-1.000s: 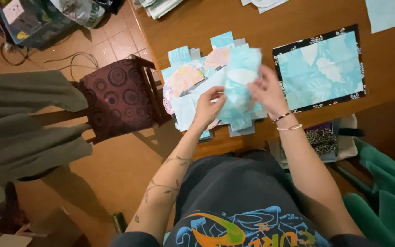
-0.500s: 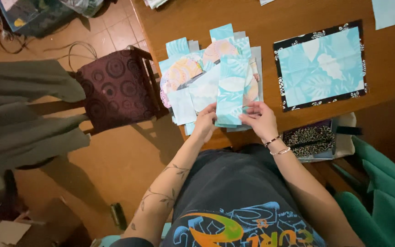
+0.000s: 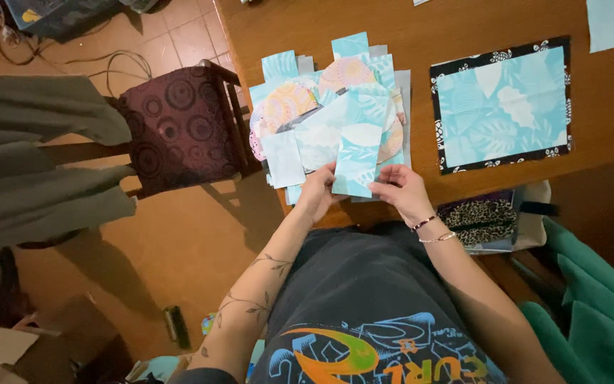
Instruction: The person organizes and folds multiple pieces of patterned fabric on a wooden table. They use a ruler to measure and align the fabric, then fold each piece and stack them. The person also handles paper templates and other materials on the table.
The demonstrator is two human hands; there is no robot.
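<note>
Both hands pinch a narrow turquoise leaf-print fabric strip [image 3: 356, 158] at its lower edge: left hand [image 3: 319, 192] on the left corner, right hand [image 3: 405, 190] on the right. The strip lies over a fanned pile of fabric pieces [image 3: 307, 114] at the wooden worktop [image 3: 463, 21] edge. Black-bordered blue panel [image 3: 502, 103] lies flat to the right, maroon chair [image 3: 179, 124] on the left

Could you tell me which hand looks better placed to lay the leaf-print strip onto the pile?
Probably the right hand: it pinches the leaf-print strip at its lower edge, while the left hand rests against the pile.
</note>
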